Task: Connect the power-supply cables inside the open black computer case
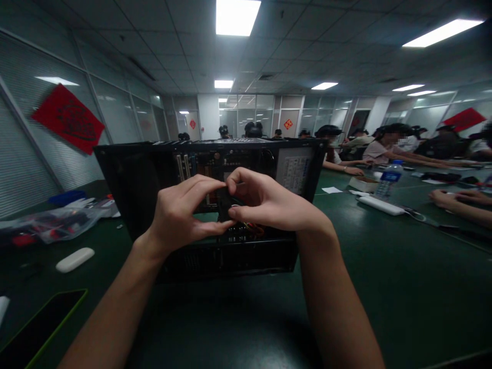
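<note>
A black computer case (pixel 230 259) stands on the green table in front of me, its open side facing me. Inside it I see part of a circuit board, slots, and a power supply (pixel 295 171) with a pale label at the upper right. My left hand (pixel 182 210) and my right hand (pixel 265 200) meet at the middle of the opening. Between them they pinch a small black part (pixel 222 205), mostly covered by fingers; its exact kind does not show. Red and yellow wires (pixel 254 229) hang just below my right hand.
On the left lie a plastic bag (pixel 65 223), a white earbud case (pixel 75 260) and a phone (pixel 46 328). To the right are a water bottle (pixel 390 179), a white power strip (pixel 380 205) and a small box (pixel 363 183). Another person's hands (pixel 457 199) rest at the far right.
</note>
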Motion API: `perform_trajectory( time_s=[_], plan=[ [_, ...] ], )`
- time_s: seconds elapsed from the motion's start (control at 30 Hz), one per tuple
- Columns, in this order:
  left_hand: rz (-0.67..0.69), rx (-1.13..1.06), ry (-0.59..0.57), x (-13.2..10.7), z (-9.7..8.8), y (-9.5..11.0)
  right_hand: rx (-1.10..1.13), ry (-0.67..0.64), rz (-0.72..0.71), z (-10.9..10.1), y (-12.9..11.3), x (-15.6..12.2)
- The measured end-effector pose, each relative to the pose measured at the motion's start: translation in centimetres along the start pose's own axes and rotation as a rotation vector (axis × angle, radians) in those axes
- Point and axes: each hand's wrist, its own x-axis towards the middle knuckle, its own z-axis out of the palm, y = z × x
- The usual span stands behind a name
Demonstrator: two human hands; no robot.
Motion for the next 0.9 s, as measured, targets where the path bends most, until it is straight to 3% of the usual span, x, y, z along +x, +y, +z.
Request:
perform_trajectory(
  time_s=[0.33,0.73,0.9],
  plan=[
    [0.046,-0.020,0.011,-0.1,0.2,-0.2,-0.001,-0.007,0.059,-1.5,-0.5,-0.8],
    [-0.021,-0.061,-0.021,-0.2,0.2,0.0,-0.020,-0.060,0.038,-1.2,-0.6,-0.8],
    [0.015,-0.050,-0.006,-0.3,0.4,-0.1,-0.036,-0.061,0.034,-1.1,-0.5,-0.7]
  ],
)
